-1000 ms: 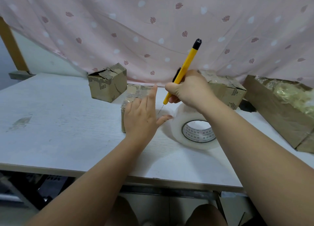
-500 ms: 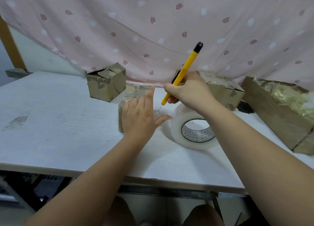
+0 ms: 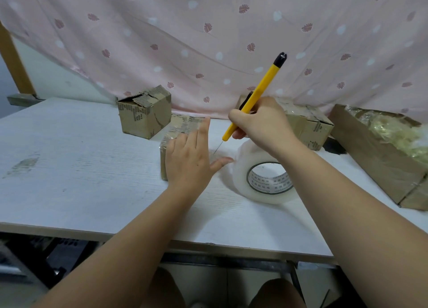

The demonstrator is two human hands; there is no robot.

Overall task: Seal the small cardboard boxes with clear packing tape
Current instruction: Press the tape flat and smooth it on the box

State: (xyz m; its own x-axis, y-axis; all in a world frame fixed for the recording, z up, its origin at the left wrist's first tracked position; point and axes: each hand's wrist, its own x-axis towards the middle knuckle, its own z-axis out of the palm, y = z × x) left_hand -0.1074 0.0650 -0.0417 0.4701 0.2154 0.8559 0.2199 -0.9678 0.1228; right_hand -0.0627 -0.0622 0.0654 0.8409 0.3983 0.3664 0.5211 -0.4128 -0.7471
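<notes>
White table [image 3: 69,169], pink leaf-print curtain [image 3: 208,41] behind. Small cardboard box [image 3: 183,127]: mid-table, left hand [image 3: 190,159] pressed flat on top, fingers straight. Yellow knife [image 3: 264,85]: gripped in right hand [image 3: 261,125], blade down between box and tape roll [image 3: 240,169]. Recommended: keep tape taut, cut near box, clear of thumb.

One wide-angle camera sat on the person's head and looked forward and down across the desk [image 3: 69,169]. It was close in: both forearms [image 3: 120,245] ran up from the lower edge, and the left hand [image 3: 187,164] and right hand [image 3: 261,122] lay near mid-frame. A pink curtain [image 3: 208,41] filled the top, and the person's knees [image 3: 166,289] showed below the desk's near edge.
</notes>
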